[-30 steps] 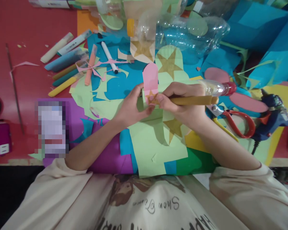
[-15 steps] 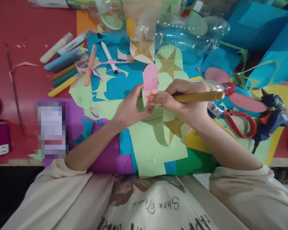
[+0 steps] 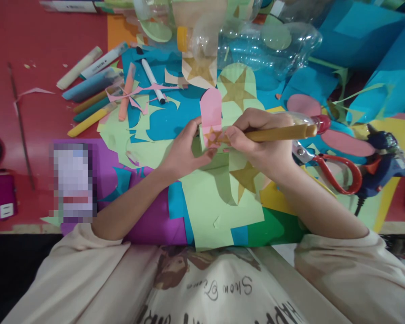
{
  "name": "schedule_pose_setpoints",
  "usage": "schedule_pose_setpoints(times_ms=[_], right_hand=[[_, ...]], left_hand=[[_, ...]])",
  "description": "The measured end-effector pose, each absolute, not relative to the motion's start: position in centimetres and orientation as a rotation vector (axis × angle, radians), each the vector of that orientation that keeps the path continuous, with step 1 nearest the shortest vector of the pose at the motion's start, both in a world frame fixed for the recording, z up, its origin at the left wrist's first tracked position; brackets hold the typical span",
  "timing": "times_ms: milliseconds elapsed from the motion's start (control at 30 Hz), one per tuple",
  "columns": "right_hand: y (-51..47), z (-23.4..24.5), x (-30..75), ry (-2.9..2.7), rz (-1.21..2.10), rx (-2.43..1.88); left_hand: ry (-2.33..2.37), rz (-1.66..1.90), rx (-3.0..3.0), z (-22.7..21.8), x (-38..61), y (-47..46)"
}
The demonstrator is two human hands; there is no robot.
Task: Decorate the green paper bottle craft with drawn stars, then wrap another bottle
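My right hand (image 3: 261, 139) is closed round an ochre marker (image 3: 278, 134), its tip at a small ochre star on a pink paper strip (image 3: 211, 108). The strip has a rounded top, and the star's middle is still pink. With thumb and fingers at the strip's left and lower edges, my left hand (image 3: 187, 150) grips it. Under the strip lies pale green paper (image 3: 219, 211). Larger ochre stars mark a green rounded piece (image 3: 251, 72) above and the paper beside my right wrist.
Several markers (image 3: 91, 96) and paper scraps lie left of my hands. A phone (image 3: 73, 182), blurred out, rests on purple paper. Clear plastic bottles (image 3: 270, 45) lie at the back. Red-handled scissors (image 3: 340, 173) and a blue glue gun (image 3: 380, 175) are at the right.
The marker tip has shifted slightly over the star on the pink strip. Both hands stay almost in the same place.
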State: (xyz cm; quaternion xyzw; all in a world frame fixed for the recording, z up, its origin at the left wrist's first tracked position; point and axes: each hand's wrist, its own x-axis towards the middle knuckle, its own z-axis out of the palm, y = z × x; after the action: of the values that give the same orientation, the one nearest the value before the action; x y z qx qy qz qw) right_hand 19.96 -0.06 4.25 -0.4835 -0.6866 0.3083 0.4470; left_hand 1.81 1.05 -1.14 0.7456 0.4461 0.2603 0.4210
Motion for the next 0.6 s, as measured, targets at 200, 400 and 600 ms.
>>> schedule_pose_setpoints(times_ms=[200, 400, 600], right_hand=[[-0.11, 4.40, 19.75, -1.727, 0.732, -1.179], [-0.13, 4.12, 19.79, -1.705, 0.689, -1.257], [-0.14, 4.19, 19.84, -1.721, 0.689, -1.245]], left_hand=[[1.161, 0.587, 1.880, -0.34, 2.01, 0.88], [1.178, 0.579, 1.893, -0.29, 2.03, 0.85], [1.165, 0.587, 1.911, -0.40, 1.96, 0.87]])
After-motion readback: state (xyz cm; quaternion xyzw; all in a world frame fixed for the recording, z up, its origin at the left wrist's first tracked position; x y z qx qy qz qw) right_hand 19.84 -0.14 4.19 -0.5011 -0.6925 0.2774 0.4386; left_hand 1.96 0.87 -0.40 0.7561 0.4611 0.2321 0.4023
